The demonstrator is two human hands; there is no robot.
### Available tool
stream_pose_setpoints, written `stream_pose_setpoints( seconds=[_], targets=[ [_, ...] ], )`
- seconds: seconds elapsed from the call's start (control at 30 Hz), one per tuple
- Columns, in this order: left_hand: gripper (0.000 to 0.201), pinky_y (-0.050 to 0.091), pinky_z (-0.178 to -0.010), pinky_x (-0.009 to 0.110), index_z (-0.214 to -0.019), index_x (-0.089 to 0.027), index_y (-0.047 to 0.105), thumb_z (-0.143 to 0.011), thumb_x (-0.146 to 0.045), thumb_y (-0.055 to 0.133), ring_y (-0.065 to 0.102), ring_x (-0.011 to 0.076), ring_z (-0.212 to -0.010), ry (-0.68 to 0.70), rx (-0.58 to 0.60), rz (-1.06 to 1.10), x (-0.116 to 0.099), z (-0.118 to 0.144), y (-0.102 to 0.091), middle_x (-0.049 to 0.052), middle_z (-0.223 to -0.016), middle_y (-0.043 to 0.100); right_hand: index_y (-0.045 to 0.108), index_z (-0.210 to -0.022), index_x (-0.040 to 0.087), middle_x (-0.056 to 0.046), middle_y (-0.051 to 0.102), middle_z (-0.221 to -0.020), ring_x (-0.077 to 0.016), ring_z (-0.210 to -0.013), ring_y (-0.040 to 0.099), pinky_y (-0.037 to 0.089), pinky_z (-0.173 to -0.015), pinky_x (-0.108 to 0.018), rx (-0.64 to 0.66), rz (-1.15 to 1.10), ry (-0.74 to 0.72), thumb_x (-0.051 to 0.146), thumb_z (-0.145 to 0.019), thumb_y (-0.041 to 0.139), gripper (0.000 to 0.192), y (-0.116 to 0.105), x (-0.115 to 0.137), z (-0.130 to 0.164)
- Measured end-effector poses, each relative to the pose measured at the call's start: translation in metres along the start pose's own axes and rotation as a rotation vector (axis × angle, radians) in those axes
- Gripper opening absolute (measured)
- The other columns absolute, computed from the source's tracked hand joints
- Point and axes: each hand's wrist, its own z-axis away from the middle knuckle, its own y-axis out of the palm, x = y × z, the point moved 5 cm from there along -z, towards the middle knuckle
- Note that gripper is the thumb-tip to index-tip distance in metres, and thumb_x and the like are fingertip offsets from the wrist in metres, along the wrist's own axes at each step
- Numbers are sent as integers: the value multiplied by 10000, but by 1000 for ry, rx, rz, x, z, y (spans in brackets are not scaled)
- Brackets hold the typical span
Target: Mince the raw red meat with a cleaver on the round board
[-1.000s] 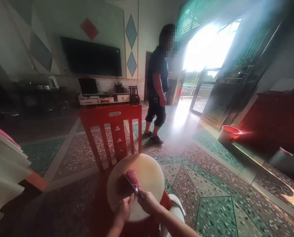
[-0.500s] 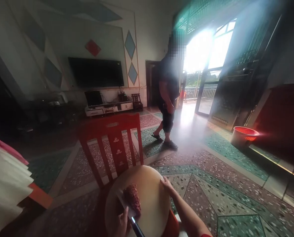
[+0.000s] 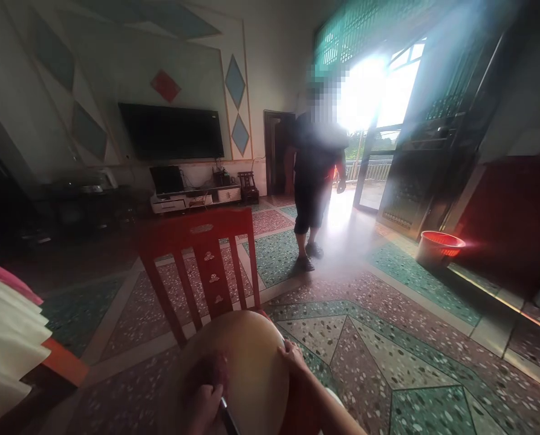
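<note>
A round, pale cutting board (image 3: pixel 260 368) rests on the seat of a red wooden chair (image 3: pixel 216 266). My left hand (image 3: pixel 207 400) is closed around a knife (image 3: pixel 227 413) at the left part of the board, near where the dark handle meets the blade. The blade is mostly hidden or blurred. Just beyond that hand lies a mound of red minced meat (image 3: pixel 221 365), smeared by motion. On the board's right rim my right hand (image 3: pixel 294 357) grips the edge with bent fingers.
A person (image 3: pixel 312 175) stands on the patterned stone floor, near the bright open doorway. An orange-rimmed basket (image 3: pixel 439 244) is at the right. White pleated cloth (image 3: pixel 9 338) hangs at the left. A television (image 3: pixel 172 131) is mounted on the far wall.
The view has shifted slightly to the right. My left hand and the knife have moved over the meat, which now looks blurred. My right hand still holds the rim. The person has turned.
</note>
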Motion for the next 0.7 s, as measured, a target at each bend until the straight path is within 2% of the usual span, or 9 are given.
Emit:
stream_pose_setpoints(
  seconds=[0.1,0.23,0.4,0.47,0.53,0.6,0.7],
  targets=[
    [398,347,-537,260,-452,-192,487,-830,-255,377,617,203,-606,-22,0,-44,7,0,-12,45,-549,609,591,-1183,235,-82,587,-1135,-296,-1103,502,365,-920,-391,-31,41,-26,409,-790,467,448,3,14,20],
    [386,351,-547,260,-434,-198,455,-812,-234,383,611,205,-605,-14,-28,-21,8,4,-19,36,-507,573,504,-1285,235,-89,560,-1197,-267,-1142,491,350,-962,-384,-185,26,-74,365,-814,435,494,-6,24,49],
    [382,348,-534,268,-434,-192,474,-800,-251,380,597,212,-582,1,-38,13,13,4,-13,42,-497,570,575,-1208,204,-99,602,-1166,-249,-1126,522,378,-972,-359,-246,-155,-168,402,-802,430,474,-8,19,100],
    [387,341,-531,268,-442,-188,484,-806,-249,368,597,210,-582,6,-25,29,14,2,-11,50,-518,589,635,-1114,178,-124,639,-1104,-264,-1072,562,412,-936,-365,-190,-225,-217,415,-797,433,444,-1,23,126],
    [384,334,-530,267,-449,-185,485,-809,-242,363,600,206,-587,13,-14,35,13,2,-10,54,-536,600,662,-1063,165,-122,666,-1054,-252,-999,605,448,-882,-341,-28,-276,-277,415,-807,428,427,11,39,152],
    [382,329,-528,264,-446,-185,473,-809,-239,366,602,203,-587,8,-14,27,9,3,-12,54,-531,595,648,-1112,158,-106,693,-978,-225,-905,642,482,-788,-296,161,-255,-325,385,-813,436,431,23,64,174],
    [391,336,-526,258,-438,-183,469,-811,-239,363,606,201,-587,-1,-16,32,4,7,-16,53,-520,588,635,-1149,176,-75,715,-837,-200,-761,666,479,-666,-250,274,-142,-373,306,-763,493,431,31,106,193]
  ],
)
